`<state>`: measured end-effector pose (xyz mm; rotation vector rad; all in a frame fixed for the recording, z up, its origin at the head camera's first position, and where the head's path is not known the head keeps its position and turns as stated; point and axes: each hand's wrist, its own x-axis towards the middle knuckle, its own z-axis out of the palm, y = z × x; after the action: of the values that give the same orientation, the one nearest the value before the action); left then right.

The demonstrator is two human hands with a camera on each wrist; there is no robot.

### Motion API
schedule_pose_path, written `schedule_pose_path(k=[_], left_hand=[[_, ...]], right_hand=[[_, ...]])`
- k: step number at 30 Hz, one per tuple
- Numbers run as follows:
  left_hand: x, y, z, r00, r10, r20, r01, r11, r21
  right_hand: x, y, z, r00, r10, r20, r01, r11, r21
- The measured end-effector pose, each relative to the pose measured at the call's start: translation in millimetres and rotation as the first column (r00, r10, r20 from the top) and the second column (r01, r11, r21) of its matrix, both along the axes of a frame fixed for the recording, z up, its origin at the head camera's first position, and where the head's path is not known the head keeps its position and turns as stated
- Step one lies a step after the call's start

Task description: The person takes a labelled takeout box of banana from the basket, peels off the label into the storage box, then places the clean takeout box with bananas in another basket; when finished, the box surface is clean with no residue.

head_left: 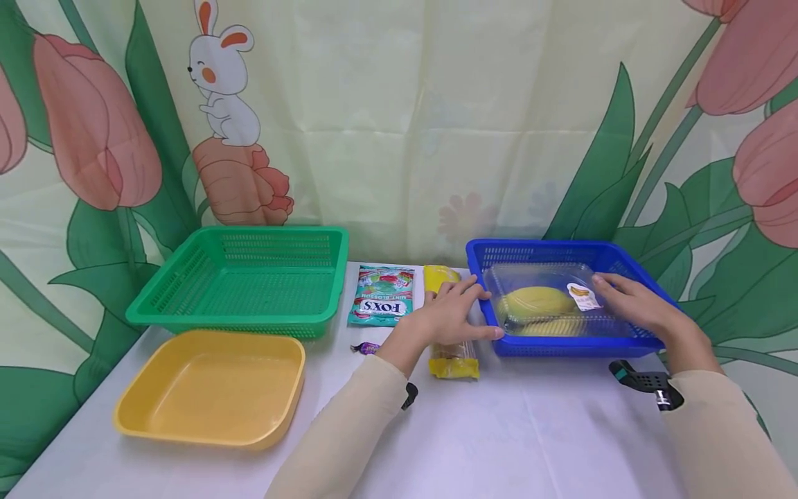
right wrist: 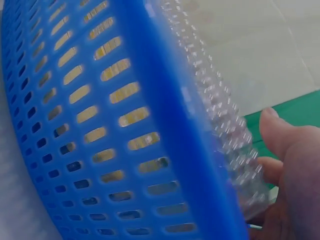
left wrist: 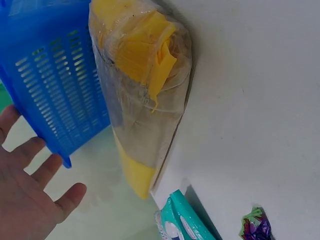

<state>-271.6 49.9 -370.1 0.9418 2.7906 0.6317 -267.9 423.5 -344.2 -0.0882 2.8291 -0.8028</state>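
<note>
A clear plastic clamshell box (head_left: pixel 499 277) with yellow food inside and a white label (head_left: pixel 583 296) sits in the blue basket (head_left: pixel 561 350), its lid rising above the rim. My right hand (head_left: pixel 645 308) touches the box's right end with loosely bent fingers; in the right wrist view the thumb (right wrist: pixel 270 122) stands away from the box. My left hand (head_left: pixel 445 312) is spread beside the basket's left rim, above a yellow-ended clear food packet (head_left: pixel 455 357). That packet (left wrist: pixel 142 110) lies against the basket's outside. Whether the left fingertips touch the rim I cannot tell.
Left of the packet lie a teal FOX'S candy bag (head_left: pixel 383 298) and a small purple wrapped candy (head_left: pixel 366 348), partly hidden by my left arm. A green basket (head_left: pixel 280 277) stands at the back left, a yellow tray (head_left: pixel 212 388) in front of it. A printed curtain (head_left: pixel 361 138) hangs behind.
</note>
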Motion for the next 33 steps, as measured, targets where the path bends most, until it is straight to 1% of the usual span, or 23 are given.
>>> schedule_pose_path(k=[2, 5, 9, 12, 16, 19, 25, 27, 30, 33], left_hand=[[-0.1, 1, 0.5, 1.0, 0.003, -0.006, -0.003, 1.0, -0.009], [0.3, 2, 1.5, 1.0, 0.005, -0.009, -0.005, 1.0, -0.015], [1.1, 3, 2.9, 1.0, 0.003, -0.01, -0.003, 1.0, -0.009], [1.8, 3, 3.6, 1.0, 0.014, -0.011, -0.014, 1.0, -0.005], [3.2, 0, 3.9, 1.0, 0.027, 0.002, -0.027, 0.999, -0.017], [3.6, 0, 3.6, 1.0, 0.027, -0.004, -0.027, 0.999, -0.027], [3.2, -1, 2.1, 0.993, 0.013, -0.115, -0.02, 0.998, -0.059], [2.8, 0, 0.6, 0.99, 0.012, -0.138, -0.02, 0.998, -0.058], [3.7, 0, -1.6, 0.989, 0.012, -0.146, -0.021, 0.998, -0.055], [5.3, -3, -1.2, 0.989, 0.005, -0.146, -0.014, 0.998, -0.066]], right_hand=[[0.7, 2, 0.3, 1.0, -0.004, -0.005, 0.004, 0.999, -0.046], [1.3, 6, 0.9, 0.999, -0.032, 0.003, 0.032, 0.992, -0.121], [2.4, 11, 1.9, 0.998, -0.055, 0.022, 0.059, 0.977, -0.205], [3.8, 12, 2.1, 0.997, -0.061, 0.036, 0.068, 0.961, -0.268], [7.9, 12, 0.6, 0.997, -0.069, 0.046, 0.08, 0.944, -0.32], [11.8, 11, 0.5, 0.996, -0.085, 0.027, 0.089, 0.943, -0.322], [18.5, 8, 12.3, 0.99, -0.129, -0.056, 0.105, 0.945, -0.311], [20.7, 7, 17.2, 0.987, -0.136, -0.086, 0.103, 0.947, -0.305], [24.8, 5, 23.6, 0.981, -0.138, -0.135, 0.096, 0.955, -0.28], [28.7, 2, 30.6, 0.974, -0.139, -0.177, 0.093, 0.965, -0.244]])
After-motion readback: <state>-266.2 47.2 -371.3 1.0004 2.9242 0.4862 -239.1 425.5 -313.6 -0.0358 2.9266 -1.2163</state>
